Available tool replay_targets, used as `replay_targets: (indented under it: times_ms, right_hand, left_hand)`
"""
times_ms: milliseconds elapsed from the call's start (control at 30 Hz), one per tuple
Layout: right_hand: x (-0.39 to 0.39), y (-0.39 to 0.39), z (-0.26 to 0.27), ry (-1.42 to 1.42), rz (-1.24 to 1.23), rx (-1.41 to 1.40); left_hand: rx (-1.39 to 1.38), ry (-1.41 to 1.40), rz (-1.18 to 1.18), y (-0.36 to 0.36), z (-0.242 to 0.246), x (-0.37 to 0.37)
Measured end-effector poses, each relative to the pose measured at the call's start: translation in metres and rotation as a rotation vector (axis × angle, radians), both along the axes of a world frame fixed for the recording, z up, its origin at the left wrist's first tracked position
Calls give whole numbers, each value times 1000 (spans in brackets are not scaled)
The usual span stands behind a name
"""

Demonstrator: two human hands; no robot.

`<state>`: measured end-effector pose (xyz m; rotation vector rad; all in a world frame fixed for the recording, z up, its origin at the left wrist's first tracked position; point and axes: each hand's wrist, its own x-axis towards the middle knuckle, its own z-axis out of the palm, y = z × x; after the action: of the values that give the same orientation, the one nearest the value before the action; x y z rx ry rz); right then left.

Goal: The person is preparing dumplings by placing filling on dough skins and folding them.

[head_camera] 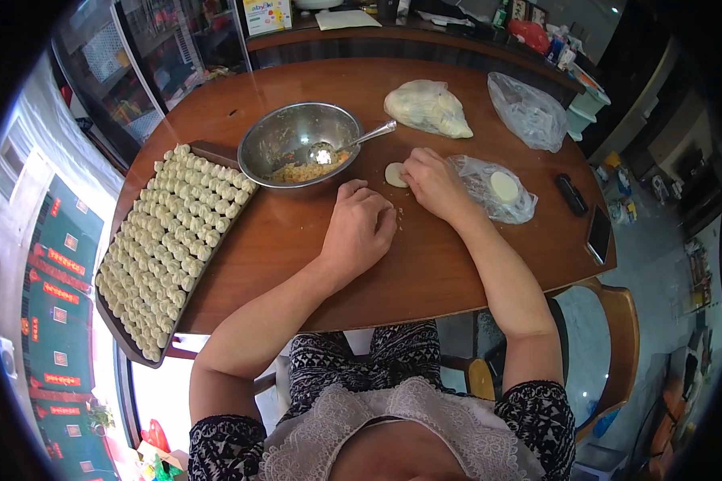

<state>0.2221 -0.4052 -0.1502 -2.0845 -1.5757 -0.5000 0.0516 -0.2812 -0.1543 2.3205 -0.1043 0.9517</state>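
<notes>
My right hand (431, 183) has its fingertips on the edge of a round dough wrapper (396, 175) that lies on the wooden table (421, 270). My left hand (361, 223) rests on the table to the left with curled fingers; whether anything is inside them is hidden. Beyond it, a steel mixing bowl (265, 137) holds chopped filling (307, 172) and a metal spoon (376, 133). A stack of round wrappers (504, 187) sits on a clear plastic bag (520, 210), right of my right hand. Rows of folded dumplings (168, 231) cover a dark tray (213, 150) at the left.
A bag of pale dough (427, 108) and a crumpled clear plastic bag (528, 114) lie at the table's far side. A black object (571, 194) and a phone (598, 234) lie near the right edge. A wooden chair (623, 343) stands at the lower right.
</notes>
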Motion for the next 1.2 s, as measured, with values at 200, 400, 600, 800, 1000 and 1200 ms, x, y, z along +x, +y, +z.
replay_targets:
  times_ms: [200, 400, 600, 800, 1000, 1200]
  right_hand:
    - [-2, 1, 2, -29, -8, -6]
    - [-1, 1, 2, -37, -14, -15]
    - [-1, 1, 2, -49, -28, -5]
    - [3, 1, -2, -24, -45, -3]
    - [9, 1, -6, 205, -90, 67]
    - [25, -6, -12, 474, -107, 244]
  left_hand:
    - [-9, 1, 25, 2, 0, 1]
    - [-96, 20, -2, 2, -1, 2]
    - [-105, 13, 0, 3, -2, 2]
    - [-107, 8, 13, 4, -3, 3]
    - [-137, 29, 10, 3, 2, 1]
    - [-283, 65, -8, -2, 8, -3]
